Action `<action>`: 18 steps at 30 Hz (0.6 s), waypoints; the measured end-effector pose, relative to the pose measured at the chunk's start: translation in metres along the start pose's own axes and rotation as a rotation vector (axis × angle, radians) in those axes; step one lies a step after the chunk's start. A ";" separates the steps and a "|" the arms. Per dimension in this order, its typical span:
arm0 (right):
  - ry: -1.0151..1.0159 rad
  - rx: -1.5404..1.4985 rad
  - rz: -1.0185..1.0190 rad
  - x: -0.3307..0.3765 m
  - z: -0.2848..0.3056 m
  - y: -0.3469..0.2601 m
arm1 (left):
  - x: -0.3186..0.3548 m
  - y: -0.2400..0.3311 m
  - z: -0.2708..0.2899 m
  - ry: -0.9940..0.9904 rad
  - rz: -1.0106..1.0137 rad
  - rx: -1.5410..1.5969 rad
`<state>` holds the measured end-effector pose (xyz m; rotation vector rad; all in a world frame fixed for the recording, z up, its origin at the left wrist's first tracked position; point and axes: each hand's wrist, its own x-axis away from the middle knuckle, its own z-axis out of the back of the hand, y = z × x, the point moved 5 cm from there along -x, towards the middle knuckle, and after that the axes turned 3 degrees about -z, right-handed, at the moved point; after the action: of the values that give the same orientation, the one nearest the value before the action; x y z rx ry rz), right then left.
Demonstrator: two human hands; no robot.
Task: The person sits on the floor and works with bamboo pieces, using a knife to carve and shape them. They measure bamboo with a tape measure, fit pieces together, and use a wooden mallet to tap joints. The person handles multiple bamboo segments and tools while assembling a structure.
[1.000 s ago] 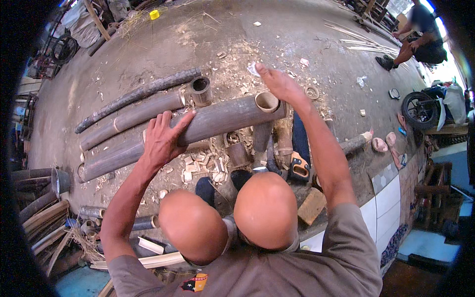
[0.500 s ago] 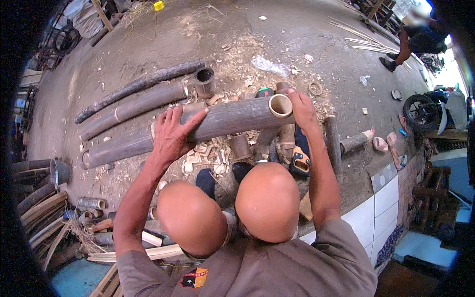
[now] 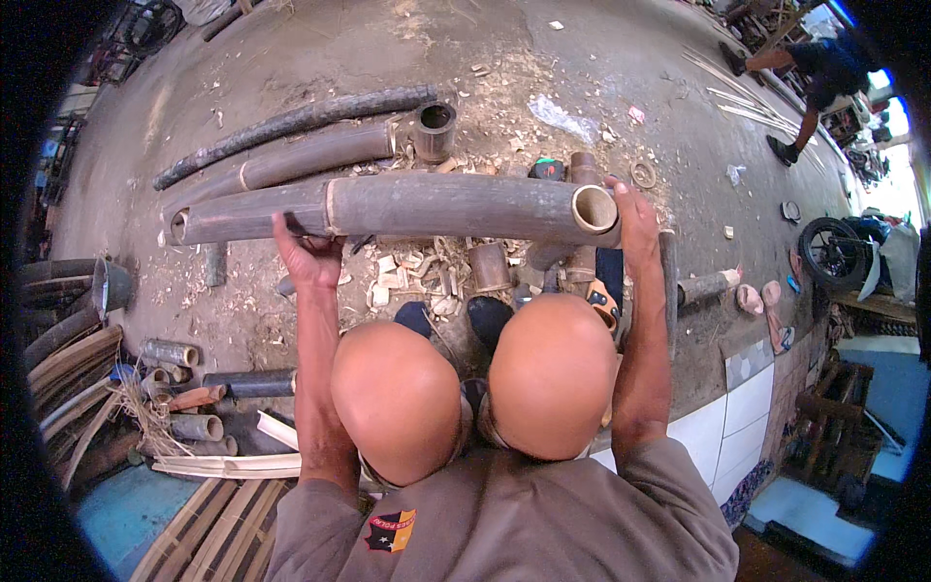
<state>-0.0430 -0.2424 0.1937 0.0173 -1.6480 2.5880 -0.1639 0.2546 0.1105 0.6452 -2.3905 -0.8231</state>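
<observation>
A thick grey-brown bamboo pole [image 3: 456, 206] lies crosswise in front of my knees, lifted off the floor, its pale cut end facing right. My left hand [image 3: 308, 260] cups it from the near side, just left of the pale joint ring; some of its fingers are hidden beneath. At the right end, my right hand [image 3: 636, 225] grips around the rim of the cut opening. Below the pole are wood chips [image 3: 393, 281], a short bamboo piece [image 3: 489, 266] and the orange handle of a saw [image 3: 603, 303], partly behind my right knee.
Beyond the pole lie a bamboo length [image 3: 320, 155], a dark pole [image 3: 291, 134] and an upright bamboo cup [image 3: 434, 133]. Split bamboo [image 3: 73, 359] and a metal bucket [image 3: 112, 286] stand at left. A person [image 3: 819, 78] and a motorbike wheel [image 3: 830, 248] are at right.
My left hand has shifted from over the pole to its near underside, further left along it. The pole's left part has risen and now lies more level. The person at upper right has changed stance.
</observation>
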 end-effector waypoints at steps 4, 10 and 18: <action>0.125 -0.049 0.151 0.029 0.000 -0.007 | 0.009 0.000 -0.011 0.076 -0.007 -0.037; 0.040 -0.219 -0.014 0.034 0.019 -0.062 | 0.028 0.034 -0.029 0.048 -0.099 -0.034; -0.055 -0.012 0.127 -0.021 -0.018 -0.017 | 0.010 0.009 0.019 0.124 -0.020 -0.040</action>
<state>-0.0202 -0.2205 0.2005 -0.0173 -1.7378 2.6933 -0.1855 0.2625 0.1072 0.6852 -2.2543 -0.8126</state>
